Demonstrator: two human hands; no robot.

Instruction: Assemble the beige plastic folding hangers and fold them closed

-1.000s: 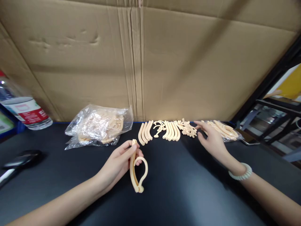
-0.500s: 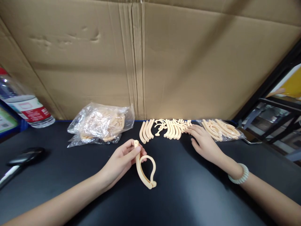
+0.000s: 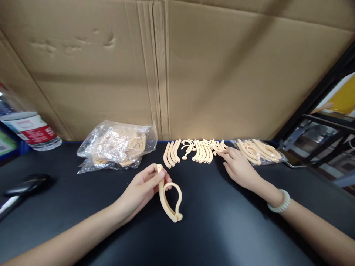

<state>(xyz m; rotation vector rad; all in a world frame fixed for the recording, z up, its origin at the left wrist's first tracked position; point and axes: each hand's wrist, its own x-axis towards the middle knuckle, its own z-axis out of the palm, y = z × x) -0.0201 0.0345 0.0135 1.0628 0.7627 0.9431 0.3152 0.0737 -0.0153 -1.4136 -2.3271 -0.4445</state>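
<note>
My left hand (image 3: pixel 148 186) is closed on a cream plastic curved strip (image 3: pixel 165 203), pinching its upper end between thumb and fingers. A looped hook-like piece (image 3: pixel 180 194) meets the strip at its lower end. My right hand (image 3: pixel 240 166) reaches to the right end of a row of loose cream parts, fingertips on the small pieces (image 3: pixel 219 145) there and thumb held apart. Left of those fingers lie several curved strips (image 3: pixel 203 153) side by side, thin curved hook pieces (image 3: pixel 188 147), and another group of strips (image 3: pixel 172 153).
A clear bag of cream parts (image 3: pixel 116 144) lies at back left, and a flatter bag (image 3: pixel 257 149) at back right beside a phone-like object (image 3: pixel 294 162). A bottle (image 3: pixel 36 129) and a black-headed tool (image 3: pixel 27 184) are at left. Cardboard (image 3: pixel 222 74) walls the back of the black table (image 3: pixel 205 229).
The view has shifted slightly, moving most things a little left in the picture. My right fingertips have bent a little more over the small pieces. My left hand keeps its hold.
</note>
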